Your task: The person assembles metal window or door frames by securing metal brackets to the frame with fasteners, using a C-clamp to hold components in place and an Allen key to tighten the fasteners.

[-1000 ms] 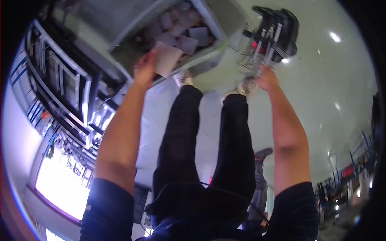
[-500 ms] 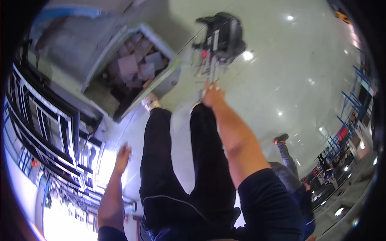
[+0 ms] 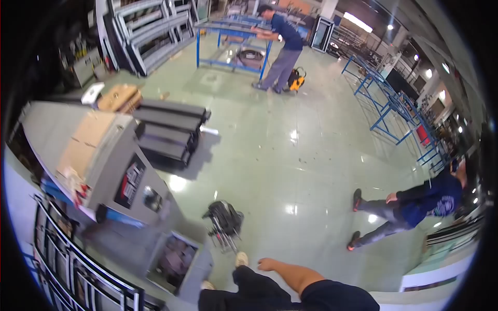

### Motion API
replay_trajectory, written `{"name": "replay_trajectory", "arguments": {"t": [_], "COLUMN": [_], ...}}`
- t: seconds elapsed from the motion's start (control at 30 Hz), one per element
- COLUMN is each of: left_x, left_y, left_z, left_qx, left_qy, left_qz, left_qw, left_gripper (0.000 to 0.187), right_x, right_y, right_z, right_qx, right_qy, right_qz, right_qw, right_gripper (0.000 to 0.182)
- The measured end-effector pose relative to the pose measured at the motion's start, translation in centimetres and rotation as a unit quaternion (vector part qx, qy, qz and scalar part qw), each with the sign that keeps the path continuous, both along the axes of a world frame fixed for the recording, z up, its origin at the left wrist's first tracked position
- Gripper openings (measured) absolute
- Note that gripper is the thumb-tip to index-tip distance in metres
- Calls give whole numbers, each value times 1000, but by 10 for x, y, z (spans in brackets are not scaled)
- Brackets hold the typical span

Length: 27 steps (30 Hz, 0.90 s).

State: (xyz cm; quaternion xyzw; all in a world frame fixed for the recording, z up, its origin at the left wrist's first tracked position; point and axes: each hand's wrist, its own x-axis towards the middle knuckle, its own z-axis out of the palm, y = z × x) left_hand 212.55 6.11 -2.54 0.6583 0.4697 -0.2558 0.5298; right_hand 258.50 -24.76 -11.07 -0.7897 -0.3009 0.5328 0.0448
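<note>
My right hand (image 3: 267, 264) shows low in the view, just right of my light shoe (image 3: 241, 259). It is small and blurred, so its fingers cannot be made out clearly, and no object stands out in it. Nearest to it on the floor is a black bag-like item on a metal frame (image 3: 224, 220). To the left of my legs stands an open grey bin (image 3: 196, 268) holding scraps. My left hand is outside the view.
A grey machine (image 3: 122, 176) stands left, beside stacked dark profiles (image 3: 166, 129). One person (image 3: 282, 41) leans over a blue-framed table (image 3: 233, 65); another person (image 3: 415, 205) walks at right. Blue stands (image 3: 384, 111) line the right. Framed racks (image 3: 78, 259) fill the lower left.
The camera has tilted up and shows far more of the workshop. My left hand has left the view. My right hand, the bin and the black item now appear lower and smaller.
</note>
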Motion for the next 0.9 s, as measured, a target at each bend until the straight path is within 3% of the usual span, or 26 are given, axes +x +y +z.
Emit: {"name": "replay_trajectory", "arguments": {"t": [0.03,0.07,0.1,0.13,0.17,0.2,0.23,0.27,0.3,0.4,0.43,0.47,0.5,0.57,0.6,0.63,0.7,0.77,0.83,0.9], "left_x": [26,24,88,142,184,212,242,277,292,310,306,294,287,278,275,272,266,254,245,244], "left_y": [21,65,68,76,80,99,86,58,43,-42,-69,-86,-101,-115,-114,-108,-94,-92,-100,-116], "left_z": [11,-88,-27,36,78,62,119,181,201,284,299,299,298,278,256,238,224,216,214,217], "left_qx": [45,308,17,62,91,208,191,169,140,79,85,72,133,218,219,191,21,-172,-309,-386], "left_qy": [-56,-269,-124,-188,-232,-267,-311,-352,-438,-620,-681,-680,-702,-730,-712,-693,-645,-596,-555,-530], "left_qz": [-14,-212,135,62,4,-92,-81,-70,-83,-134,-161,-175,-239,-328,-306,-280,-204,-121,-68,-56], "left_qw": [997,888,983,978,969,937,928,918,884,769,709,708,657,559,593,636,736,775,769,753], "left_gripper": [35,25,24,27,41,41,30,24,26,41,45,45,43,41,43,44,47,50,53,56], "right_x": [20,37,44,49,51,49,43,21,-8,-72,-98,-122,-139,-172,-185,-200,-225,-251,-261,-254], "right_y": [-12,-37,-34,-36,-41,-42,-42,-34,-20,6,20,36,52,93,98,101,104,103,77,63], "right_z": [10,-60,1,45,66,84,103,162,221,244,260,271,286,317,335,354,400,473,517,498], "right_qx": [18,104,93,108,145,191,234,270,302,403,435,468,503,647,658,657,631,783,728,654], "right_qy": [-26,-102,-158,-207,-249,-222,-190,-105,-22,128,194,265,329,345,330,266,129,130,-277,-490], "right_qz": [3,-13,-148,-220,-279,-374,-465,-558,-638,-699,-700,-686,-662,-518,-525,-506,-470,-316,-147,-47], "right_qw": [999,989,972,947,916,880,833,778,707,577,532,491,447,441,427,491,604,520,610,574], "right_gripper": [60,56,51,49,48,49,51,53,56,59,59,58,56,48,48,50,55,61,63,66]}}
